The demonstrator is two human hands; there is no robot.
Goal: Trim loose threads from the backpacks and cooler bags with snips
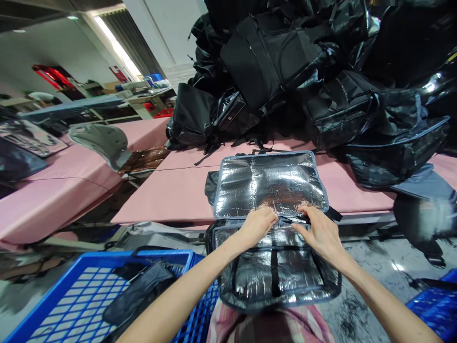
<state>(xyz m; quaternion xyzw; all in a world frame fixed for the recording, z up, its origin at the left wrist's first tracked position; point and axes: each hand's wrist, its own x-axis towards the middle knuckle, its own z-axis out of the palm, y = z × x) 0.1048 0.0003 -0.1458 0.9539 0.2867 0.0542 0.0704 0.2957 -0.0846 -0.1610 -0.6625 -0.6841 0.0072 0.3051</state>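
Observation:
A bag with a shiny silver insulated lining [282, 267] lies in front of me, across my lap and the table's edge. Its silver flap [267, 178], trimmed in grey, is folded back on the table. My left hand [257, 226] is closed at the fold between flap and body, fingertips pressed on the bag's edge. On the other side of the fold, my right hand [323, 233] touches the flap's lower edge, thumb and fingers apart. A black strip [294, 219] shows between the hands. Another black strap [274, 271] runs down inside the lining.
Black bags [271, 62] are heaped at the back of the pink table [167, 190]. To the left stands a blue plastic basket [107, 255] holding a dark bag [139, 290]. A grey chair [102, 140] is further left. Something blue [433, 305] lies at the lower right.

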